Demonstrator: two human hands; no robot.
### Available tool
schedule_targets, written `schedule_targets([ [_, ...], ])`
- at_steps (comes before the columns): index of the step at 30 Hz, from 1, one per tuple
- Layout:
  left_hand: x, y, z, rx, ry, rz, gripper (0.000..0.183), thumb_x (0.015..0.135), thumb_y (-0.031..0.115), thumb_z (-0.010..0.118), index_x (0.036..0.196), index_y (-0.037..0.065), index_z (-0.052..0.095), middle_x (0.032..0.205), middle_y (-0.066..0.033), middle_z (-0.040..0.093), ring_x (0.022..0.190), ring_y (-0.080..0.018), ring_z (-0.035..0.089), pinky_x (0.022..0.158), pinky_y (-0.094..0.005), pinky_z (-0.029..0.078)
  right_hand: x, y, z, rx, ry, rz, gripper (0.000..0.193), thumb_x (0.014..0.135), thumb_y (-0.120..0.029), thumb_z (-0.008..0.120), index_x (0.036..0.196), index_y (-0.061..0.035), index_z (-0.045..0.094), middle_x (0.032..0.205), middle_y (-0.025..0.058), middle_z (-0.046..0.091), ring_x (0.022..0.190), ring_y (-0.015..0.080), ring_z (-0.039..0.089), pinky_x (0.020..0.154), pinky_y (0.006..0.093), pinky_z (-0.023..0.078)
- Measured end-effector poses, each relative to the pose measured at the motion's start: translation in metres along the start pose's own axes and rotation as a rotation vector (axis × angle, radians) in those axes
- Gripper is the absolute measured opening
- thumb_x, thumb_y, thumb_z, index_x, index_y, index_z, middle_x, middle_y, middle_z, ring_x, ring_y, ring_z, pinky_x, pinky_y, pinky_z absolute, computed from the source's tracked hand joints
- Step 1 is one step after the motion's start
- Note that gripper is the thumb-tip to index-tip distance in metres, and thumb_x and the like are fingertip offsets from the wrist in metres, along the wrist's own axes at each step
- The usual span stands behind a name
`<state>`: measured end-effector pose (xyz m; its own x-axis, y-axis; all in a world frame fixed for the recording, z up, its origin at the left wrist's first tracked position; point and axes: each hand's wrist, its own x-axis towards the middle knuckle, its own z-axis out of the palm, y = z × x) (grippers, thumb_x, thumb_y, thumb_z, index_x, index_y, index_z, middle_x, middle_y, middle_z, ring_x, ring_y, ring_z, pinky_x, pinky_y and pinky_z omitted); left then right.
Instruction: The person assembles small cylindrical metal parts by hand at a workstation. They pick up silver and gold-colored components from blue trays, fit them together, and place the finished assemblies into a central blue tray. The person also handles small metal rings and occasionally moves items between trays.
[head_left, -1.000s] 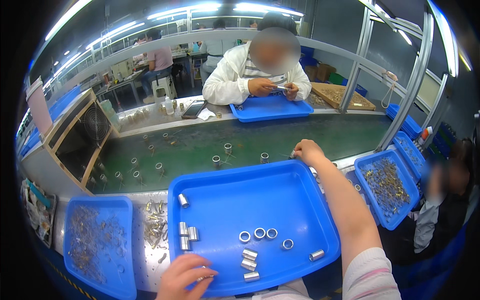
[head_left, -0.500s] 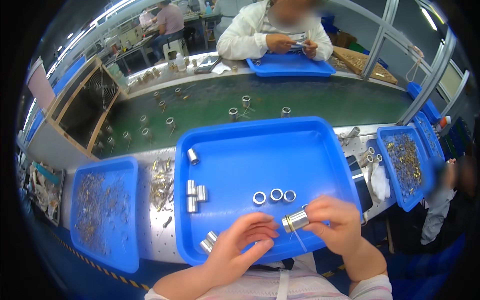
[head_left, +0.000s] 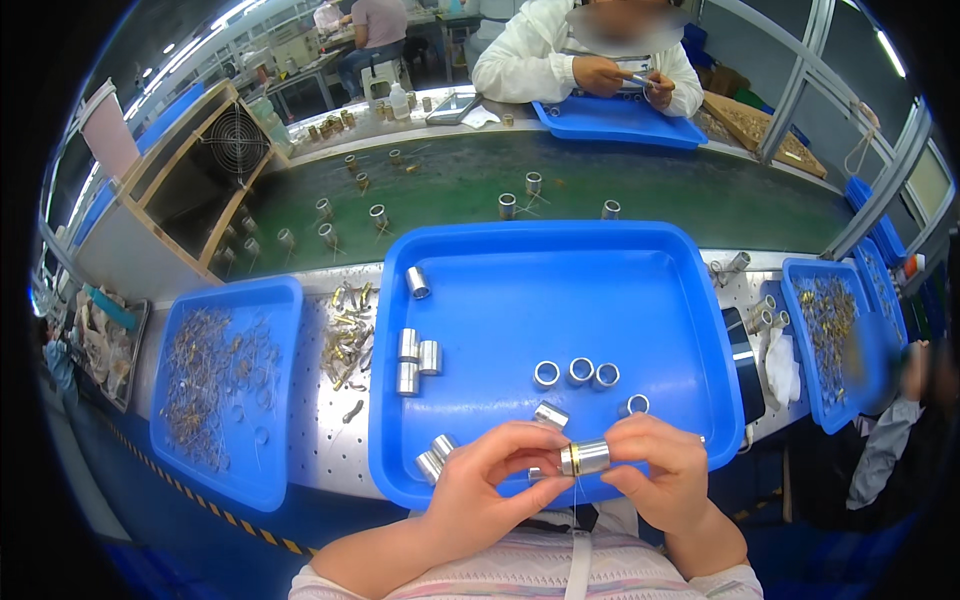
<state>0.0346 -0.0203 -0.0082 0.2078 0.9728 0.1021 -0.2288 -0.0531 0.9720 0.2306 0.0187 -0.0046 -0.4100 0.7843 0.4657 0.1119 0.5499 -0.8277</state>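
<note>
Above the near part of a large blue tray (head_left: pixel 560 300), both my hands hold one short silver metal cylinder (head_left: pixel 592 456) lying roughly level. A gold-coloured ring (head_left: pixel 573 460) circles its left end, and a thin wire hangs below it. My right hand (head_left: pixel 660 470) grips the right end between thumb and fingers. My left hand (head_left: pixel 490 475) is closed on the ringed left end, thumb below and fingertips above. Close by in the tray lie more cylinders, one on its side (head_left: pixel 550 415) and several upright ones (head_left: pixel 581 371) with open tops. Others (head_left: pixel 409 360) lie along the left wall.
A blue tray of thin wires (head_left: pixel 225 390) stands left, with loose brassy scraps (head_left: pixel 348 335) beside it. At right are a white cloth (head_left: pixel 782 368) and a tray of small brassy parts (head_left: pixel 828 325). Beyond runs a green belt (head_left: pixel 450 215) carrying cylinders; a person (head_left: pixel 590 65) works across it.
My left hand has come over to the cylinder and closed on its ringed end. The cylinder now lies more level, nearer my body. The whole view has shifted slightly.
</note>
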Motion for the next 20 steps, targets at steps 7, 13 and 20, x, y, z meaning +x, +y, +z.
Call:
schedule_targets([
  [7,0.0024,-0.0036,-0.0017,0.219,-0.056,0.137,0.045,0.071,-0.014,0.067,0.112,-0.004,0.050,0.112,-0.0167,0.053,0.102,-0.0214,0.057,0.088,-0.0322,0.050,-0.0077,0.0084,0.0052,0.083,0.045,0.114,0.016,0.070,-0.003,0.074,0.083,0.0002,0.066,0.085,0.0119,0.065,0.073,0.0207,0.062,0.064,0.0277,0.048],
  [13,0.0025,0.0013,-0.0033,-0.222,-0.015,-0.159,0.037,0.081,-0.005,0.064,0.114,-0.004,0.049,0.109,-0.0115,0.055,0.096,-0.0162,0.058,0.087,-0.0294,0.049,-0.0063,0.0053,0.0078,0.019,0.085,0.007,0.018,0.067,-0.005,0.077,0.082,-0.0016,0.066,0.092,0.0122,0.064,0.078,0.0214,0.061,0.066,0.0284,0.048],
  [20,-0.0009,-0.0041,-0.0066,-0.104,-0.025,-0.097,0.034,0.083,-0.005,0.062,0.114,-0.005,0.049,0.111,-0.0123,0.054,0.096,-0.0168,0.058,0.087,-0.0290,0.050,-0.0063,0.0011,0.0102,-0.036,0.066,0.028,0.024,0.065,-0.005,0.078,0.086,-0.0030,0.068,0.097,0.0123,0.064,0.084,0.0239,0.062,0.071,0.0301,0.049],
])
